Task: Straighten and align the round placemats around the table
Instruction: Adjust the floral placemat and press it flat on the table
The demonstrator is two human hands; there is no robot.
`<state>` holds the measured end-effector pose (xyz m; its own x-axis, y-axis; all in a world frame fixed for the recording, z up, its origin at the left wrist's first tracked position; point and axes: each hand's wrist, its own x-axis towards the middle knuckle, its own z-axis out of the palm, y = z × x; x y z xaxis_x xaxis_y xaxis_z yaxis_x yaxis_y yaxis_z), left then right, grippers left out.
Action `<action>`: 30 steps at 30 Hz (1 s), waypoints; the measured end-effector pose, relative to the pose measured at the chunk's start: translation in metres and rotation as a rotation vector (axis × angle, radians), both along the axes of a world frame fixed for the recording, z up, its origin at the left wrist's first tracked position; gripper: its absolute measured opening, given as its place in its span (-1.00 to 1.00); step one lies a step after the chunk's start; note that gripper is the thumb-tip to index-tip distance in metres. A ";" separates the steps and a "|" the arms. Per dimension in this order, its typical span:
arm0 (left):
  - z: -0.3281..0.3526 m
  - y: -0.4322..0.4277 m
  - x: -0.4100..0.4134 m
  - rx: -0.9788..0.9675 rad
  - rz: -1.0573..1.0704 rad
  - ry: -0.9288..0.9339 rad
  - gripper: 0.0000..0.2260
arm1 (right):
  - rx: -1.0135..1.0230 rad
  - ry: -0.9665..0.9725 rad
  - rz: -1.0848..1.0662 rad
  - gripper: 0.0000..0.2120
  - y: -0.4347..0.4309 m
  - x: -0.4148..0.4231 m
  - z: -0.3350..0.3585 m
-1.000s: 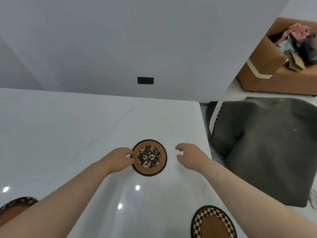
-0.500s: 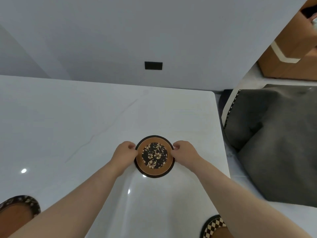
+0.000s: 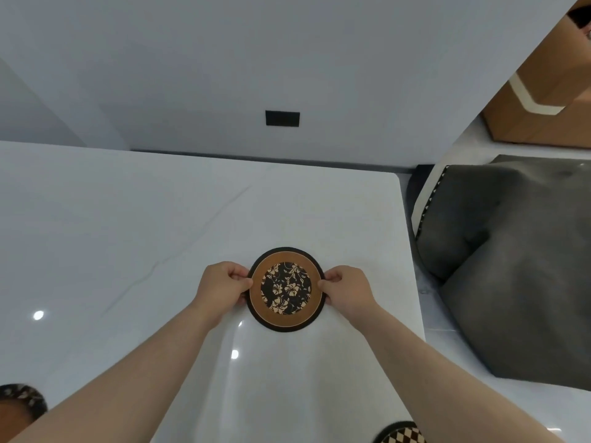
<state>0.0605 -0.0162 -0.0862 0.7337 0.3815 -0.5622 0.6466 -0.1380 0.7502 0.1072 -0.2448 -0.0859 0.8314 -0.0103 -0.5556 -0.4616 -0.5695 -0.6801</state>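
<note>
A round placemat (image 3: 285,289) with a black rim, a brown ring and a black floral middle lies flat on the white marble table (image 3: 128,238), toward its far right corner. My left hand (image 3: 222,284) pinches its left edge and my right hand (image 3: 347,288) pinches its right edge. A second round placemat (image 3: 19,401) with a floral rim shows at the lower left edge. A third placemat (image 3: 399,434) with a black and cream chequered rim peeks in at the bottom right.
The table's right edge (image 3: 411,266) runs close to the held mat. Beyond it sits a dark grey upholstered seat (image 3: 511,266). A cardboard box (image 3: 540,91) stands at the upper right. A grey wall with a black outlet plate (image 3: 282,118) rises behind the table.
My right hand moved left and closed on the floral placemat's right edge, joining my left hand at the left edge. The view shifted so that the mat sits nearer the middle.
</note>
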 end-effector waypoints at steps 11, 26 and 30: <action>0.004 -0.023 0.099 -0.026 -0.005 -0.106 -0.89 | 0.001 -0.114 -0.153 -0.94 -0.027 0.077 0.010; -0.016 -0.033 0.180 0.280 -0.260 -0.106 -0.89 | -0.266 -0.211 0.086 -0.94 -0.035 0.154 -0.011; -0.018 -0.026 0.171 0.480 -0.467 -0.216 -0.85 | -0.339 -0.256 0.218 -0.70 -0.042 0.151 -0.014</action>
